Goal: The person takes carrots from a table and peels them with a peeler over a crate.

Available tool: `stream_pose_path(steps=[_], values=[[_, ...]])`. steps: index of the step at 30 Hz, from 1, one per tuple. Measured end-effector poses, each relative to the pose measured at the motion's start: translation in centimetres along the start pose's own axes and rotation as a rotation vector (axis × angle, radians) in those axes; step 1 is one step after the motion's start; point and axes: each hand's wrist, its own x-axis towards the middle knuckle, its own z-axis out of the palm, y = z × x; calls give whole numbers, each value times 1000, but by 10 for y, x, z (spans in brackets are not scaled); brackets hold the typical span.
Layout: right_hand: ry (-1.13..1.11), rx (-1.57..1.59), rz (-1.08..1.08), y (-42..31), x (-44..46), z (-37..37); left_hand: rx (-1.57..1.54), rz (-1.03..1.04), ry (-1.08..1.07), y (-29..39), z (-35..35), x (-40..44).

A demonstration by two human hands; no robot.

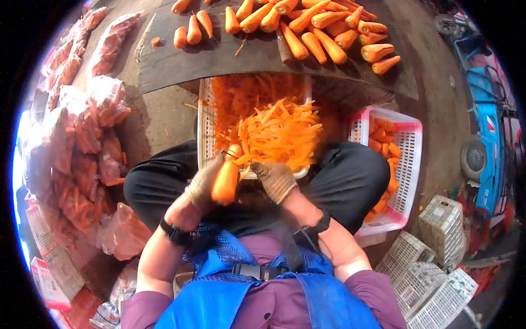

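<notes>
My left hand point(203, 182), in a tan work glove, is closed around a carrot point(224, 185) whose thick end points toward me. A small dark piece shows at the fingers near the carrot's far end; its kind is unclear. Close by on the right, my gloved right hand point(276, 181) has its fingers curled in, and what they hold, if anything, is hidden. Both hands are at the near rim of a white plastic basket point(206, 127) between my legs. Inside it lies a heap of carrot strips point(282, 131).
Whole carrots point(329, 46) lie on a dark board point(175, 66) beyond the basket. A pink-and-white crate point(408, 164) of carrot pieces stands at my right knee. Bagged carrots point(82, 164) are piled on the left. White crates point(441, 225) and a blue vehicle point(485, 137) are at right.
</notes>
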Motion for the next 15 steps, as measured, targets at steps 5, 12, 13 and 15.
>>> stream_pose_path(steps=[5, 12, 13, 15], values=[[134, -78, 24, 29, 16, 18, -145, -178, -79, -17, -4, -56], [-83, 138, -35, -10, -3, -7, -330, 25, 11, 1, -2, -16], [-59, 145, -69, -6, -5, -4, -205, 52, -47, 2, -5, -12], [-12, 159, -141, 1, -6, 5, -215, 37, 13, 10, 4, -7]])
